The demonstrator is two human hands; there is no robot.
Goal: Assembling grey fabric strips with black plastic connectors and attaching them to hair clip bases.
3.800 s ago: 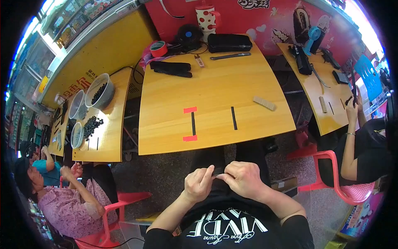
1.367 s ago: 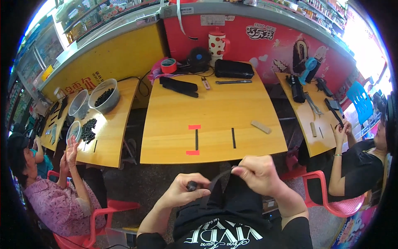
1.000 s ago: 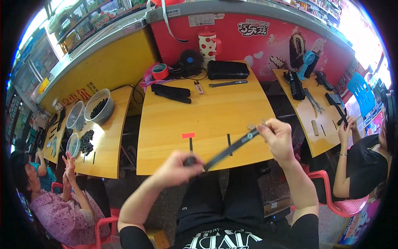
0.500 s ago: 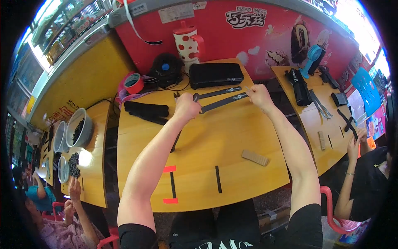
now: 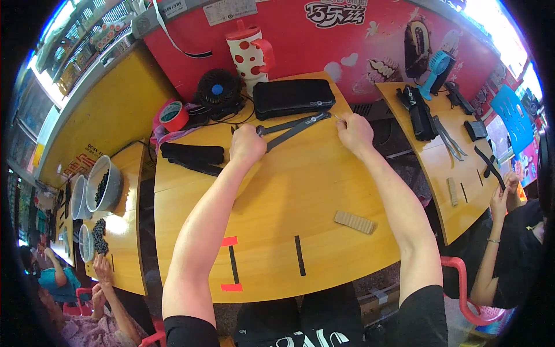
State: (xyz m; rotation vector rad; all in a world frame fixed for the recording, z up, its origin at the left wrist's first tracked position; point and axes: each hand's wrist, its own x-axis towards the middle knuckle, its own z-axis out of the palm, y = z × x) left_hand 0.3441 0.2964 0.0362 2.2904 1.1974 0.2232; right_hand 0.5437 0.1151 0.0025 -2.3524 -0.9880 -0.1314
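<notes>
My left hand (image 5: 248, 143) is closed around two dark flat straps (image 5: 295, 130) with white print near their far ends. From the fist they run to the right and come together at the tips. A dark pointed tip shows beside the fist; what it belongs to is hidden. Just right of the strap tips, my right hand (image 5: 354, 134) is closed in a pinch, with a small thin light piece at its fingertips that I cannot make out. Black folded fabric strips (image 5: 193, 155) lie left of my left hand. A black zip pouch (image 5: 293, 97) sits behind the straps.
Also on the wooden table (image 5: 272, 214) are a ribbed tan block (image 5: 354, 221), black and red tape marks, a dotted tumbler (image 5: 248, 56), a black fan (image 5: 219, 89) and a red tape roll (image 5: 173, 115). People work at tables on both sides; plastic tubs (image 5: 108, 185) stand at left.
The strap ends, spread apart before, now converge at the right. My right hand has drawn slightly away from their tips. The whole view has shifted a little.
</notes>
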